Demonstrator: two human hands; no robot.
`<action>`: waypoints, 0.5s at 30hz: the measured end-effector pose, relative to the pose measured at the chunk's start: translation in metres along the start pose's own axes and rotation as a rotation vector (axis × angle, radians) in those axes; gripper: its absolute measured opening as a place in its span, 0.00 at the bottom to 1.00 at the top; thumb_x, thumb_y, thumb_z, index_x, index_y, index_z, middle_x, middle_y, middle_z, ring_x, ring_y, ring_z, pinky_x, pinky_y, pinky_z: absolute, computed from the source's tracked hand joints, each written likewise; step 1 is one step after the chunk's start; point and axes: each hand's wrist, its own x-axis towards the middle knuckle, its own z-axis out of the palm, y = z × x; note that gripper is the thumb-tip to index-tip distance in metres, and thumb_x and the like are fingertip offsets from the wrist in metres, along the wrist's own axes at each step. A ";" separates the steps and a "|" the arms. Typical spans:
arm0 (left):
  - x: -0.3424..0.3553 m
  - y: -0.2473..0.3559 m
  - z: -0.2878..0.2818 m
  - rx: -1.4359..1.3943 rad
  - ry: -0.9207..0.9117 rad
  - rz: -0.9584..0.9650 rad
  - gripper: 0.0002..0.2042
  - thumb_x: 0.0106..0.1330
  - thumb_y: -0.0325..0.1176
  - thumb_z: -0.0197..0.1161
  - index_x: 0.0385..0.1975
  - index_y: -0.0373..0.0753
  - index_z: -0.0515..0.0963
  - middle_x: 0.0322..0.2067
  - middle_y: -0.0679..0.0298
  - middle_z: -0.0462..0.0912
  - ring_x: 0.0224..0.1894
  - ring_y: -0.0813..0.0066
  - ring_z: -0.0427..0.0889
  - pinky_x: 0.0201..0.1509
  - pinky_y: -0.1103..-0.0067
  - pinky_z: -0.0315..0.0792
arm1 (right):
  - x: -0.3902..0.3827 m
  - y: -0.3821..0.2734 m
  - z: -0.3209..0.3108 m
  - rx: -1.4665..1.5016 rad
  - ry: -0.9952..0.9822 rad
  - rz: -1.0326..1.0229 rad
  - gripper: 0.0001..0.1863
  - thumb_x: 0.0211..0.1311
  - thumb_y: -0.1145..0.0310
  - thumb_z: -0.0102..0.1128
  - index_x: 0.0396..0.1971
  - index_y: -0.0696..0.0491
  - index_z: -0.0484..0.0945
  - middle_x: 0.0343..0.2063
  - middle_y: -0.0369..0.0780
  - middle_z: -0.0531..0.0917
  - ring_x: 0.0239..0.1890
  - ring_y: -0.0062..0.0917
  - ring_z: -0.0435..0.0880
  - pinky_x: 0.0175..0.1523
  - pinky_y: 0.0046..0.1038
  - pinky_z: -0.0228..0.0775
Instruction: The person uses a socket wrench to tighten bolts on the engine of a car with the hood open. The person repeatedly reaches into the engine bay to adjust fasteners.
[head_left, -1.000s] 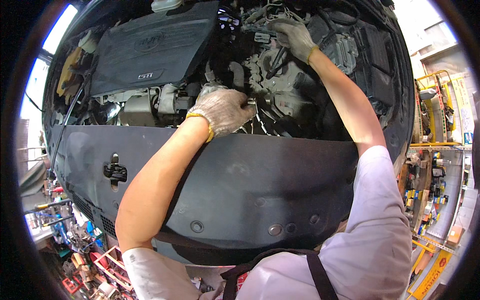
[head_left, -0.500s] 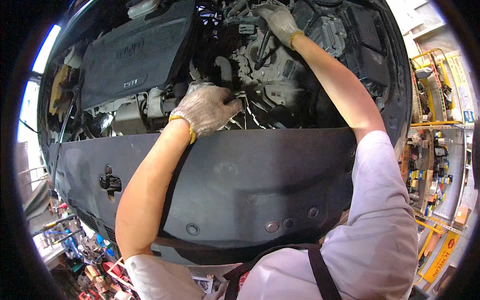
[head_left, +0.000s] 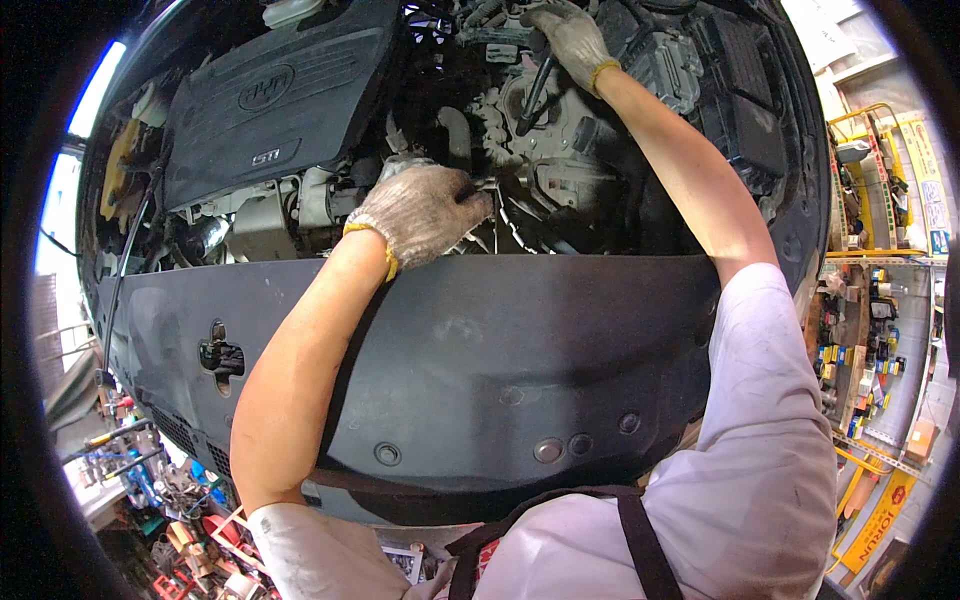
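Observation:
My left hand (head_left: 420,207), in a soiled knit glove with a yellow cuff, is inside the engine bay just behind the front panel (head_left: 520,370). Its fingers are closed, and what they hold is hidden; a thin metal rod (head_left: 497,215) shows beside the thumb. Farther back, near the picture's top edge, my gloved right hand (head_left: 570,45) curls its fingers among hoses and fittings. A dark, slanting bar-like part (head_left: 536,95) extends below that hand toward the pale metal gearbox housing (head_left: 560,130). Whether the right fingers grip this part cannot be made out.
A black engine cover (head_left: 275,100) lies left of my hands, and a black box (head_left: 745,100) is at the right. A thin prop rod (head_left: 125,265) stands at the left. Shelves with small boxes (head_left: 870,350) line the right side; tools and parts (head_left: 190,530) clutter the lower left.
The view has shifted slightly. Both hands stay at nearly the same places in the engine bay, with the left still closed beside the thin rod.

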 end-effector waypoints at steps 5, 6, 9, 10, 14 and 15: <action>-0.001 0.004 0.000 0.010 0.025 0.018 0.28 0.67 0.55 0.55 0.40 0.30 0.81 0.37 0.42 0.82 0.42 0.44 0.82 0.48 0.60 0.74 | 0.006 0.012 -0.005 -0.150 0.087 -0.191 0.18 0.68 0.59 0.51 0.48 0.55 0.81 0.37 0.48 0.86 0.43 0.41 0.84 0.50 0.36 0.73; 0.000 0.005 -0.001 -0.004 0.021 0.028 0.27 0.67 0.55 0.55 0.40 0.30 0.81 0.37 0.41 0.82 0.42 0.44 0.82 0.48 0.60 0.74 | 0.007 0.016 -0.006 -0.126 0.084 -0.153 0.18 0.68 0.59 0.52 0.48 0.55 0.81 0.40 0.49 0.86 0.46 0.42 0.83 0.52 0.36 0.73; -0.001 0.001 0.000 -0.007 0.012 0.033 0.27 0.67 0.54 0.55 0.40 0.30 0.81 0.36 0.41 0.82 0.42 0.44 0.81 0.47 0.61 0.74 | 0.005 0.003 0.001 -0.086 0.078 -0.085 0.19 0.67 0.59 0.52 0.48 0.55 0.81 0.44 0.50 0.85 0.50 0.45 0.81 0.56 0.37 0.71; -0.001 0.001 0.000 0.002 0.007 0.039 0.26 0.67 0.54 0.55 0.40 0.30 0.81 0.36 0.41 0.82 0.42 0.44 0.81 0.47 0.61 0.74 | 0.004 0.002 0.003 -0.104 0.094 -0.085 0.18 0.67 0.60 0.52 0.48 0.55 0.81 0.44 0.50 0.85 0.50 0.45 0.81 0.56 0.37 0.71; -0.002 0.007 -0.004 0.012 -0.011 -0.005 0.26 0.66 0.52 0.55 0.40 0.30 0.81 0.36 0.42 0.83 0.42 0.45 0.82 0.49 0.61 0.75 | 0.004 0.000 0.009 -0.151 0.078 -0.039 0.18 0.65 0.60 0.53 0.48 0.55 0.81 0.43 0.50 0.85 0.50 0.44 0.82 0.55 0.37 0.71; -0.003 0.009 -0.007 0.016 -0.022 -0.020 0.25 0.66 0.51 0.55 0.40 0.30 0.82 0.36 0.42 0.84 0.42 0.46 0.83 0.50 0.62 0.75 | 0.004 0.001 0.008 -0.155 0.103 -0.030 0.19 0.65 0.60 0.54 0.48 0.56 0.81 0.43 0.50 0.85 0.49 0.44 0.82 0.55 0.37 0.71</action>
